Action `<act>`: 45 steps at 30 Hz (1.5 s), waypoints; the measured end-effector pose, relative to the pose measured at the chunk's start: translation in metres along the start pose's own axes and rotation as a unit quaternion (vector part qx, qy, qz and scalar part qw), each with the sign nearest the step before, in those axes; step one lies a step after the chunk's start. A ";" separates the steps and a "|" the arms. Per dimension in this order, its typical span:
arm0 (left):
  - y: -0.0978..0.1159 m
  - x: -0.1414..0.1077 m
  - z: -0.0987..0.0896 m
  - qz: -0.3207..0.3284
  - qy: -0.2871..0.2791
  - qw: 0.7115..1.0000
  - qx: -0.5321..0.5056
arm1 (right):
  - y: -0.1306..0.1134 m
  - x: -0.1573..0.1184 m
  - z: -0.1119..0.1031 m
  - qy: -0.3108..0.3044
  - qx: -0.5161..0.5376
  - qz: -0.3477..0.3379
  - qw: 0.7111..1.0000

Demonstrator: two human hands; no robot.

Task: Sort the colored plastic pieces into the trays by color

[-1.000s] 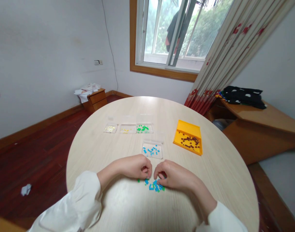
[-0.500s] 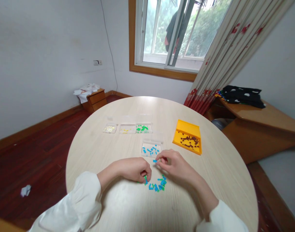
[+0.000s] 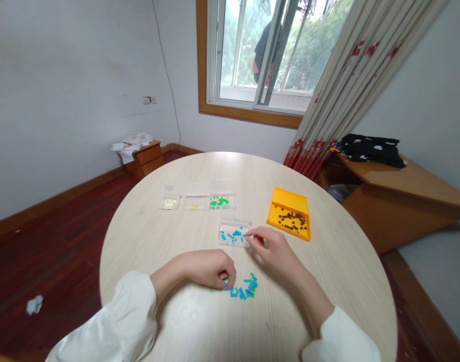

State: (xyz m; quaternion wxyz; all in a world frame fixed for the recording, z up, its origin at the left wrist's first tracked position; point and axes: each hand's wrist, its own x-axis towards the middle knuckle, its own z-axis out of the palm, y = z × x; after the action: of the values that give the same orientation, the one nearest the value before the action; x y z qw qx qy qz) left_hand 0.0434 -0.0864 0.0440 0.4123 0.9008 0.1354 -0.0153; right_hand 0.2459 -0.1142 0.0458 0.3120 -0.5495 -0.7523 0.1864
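My left hand (image 3: 215,270) is closed in a pinch on the left end of a curved chain of small blue and green bricks (image 3: 247,291) lying on the table. The fingers partly hide that end. My right hand (image 3: 265,244) is at the right edge of a clear box (image 3: 223,243) holding several loose blue bricks (image 3: 233,235). Its thumb and index finger are slightly apart, with no brick visible between them.
Behind stand clear boxes with green bricks (image 3: 220,202), yellow bricks (image 3: 194,204) and pale bricks (image 3: 168,203). An open yellow case (image 3: 289,198) with dark brown bricks lies at the right. All rest on the round table (image 3: 139,241).
My right hand has moved up to the clear box, and the blue brick it held no longer shows in its fingers. The left hand stays on the chain. The view has shifted slightly.
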 end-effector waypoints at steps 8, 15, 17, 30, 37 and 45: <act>0.006 -0.003 -0.006 -0.046 0.084 0.990 -0.106 | -0.012 -0.010 -0.012 -0.289 0.001 0.028 0.957; -0.011 0.006 -0.006 -0.086 0.345 0.925 -0.138 | -0.022 -0.008 -0.009 -0.317 -0.031 0.023 0.947; -0.018 0.009 -0.005 -0.100 0.406 0.902 -0.108 | -0.022 -0.008 -0.006 -0.322 -0.043 0.017 0.946; -0.028 0.011 -0.006 -0.099 0.483 0.867 -0.079 | -0.023 -0.009 -0.004 -0.225 -0.001 0.000 0.974; -0.020 0.012 -0.005 -0.105 0.454 0.881 -0.079 | -0.011 -0.001 0.001 0.139 0.045 -0.054 0.988; -0.015 0.012 0.000 -0.105 0.395 0.910 -0.073 | 0.000 0.002 0.002 0.082 0.040 -0.011 0.996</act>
State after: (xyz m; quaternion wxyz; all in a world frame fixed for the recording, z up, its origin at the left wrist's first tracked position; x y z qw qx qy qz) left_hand 0.0512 -0.0740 0.0311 0.3860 0.7812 0.3814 0.3086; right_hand 0.2445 -0.1124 0.0452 0.3965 -0.5420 -0.7218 0.1675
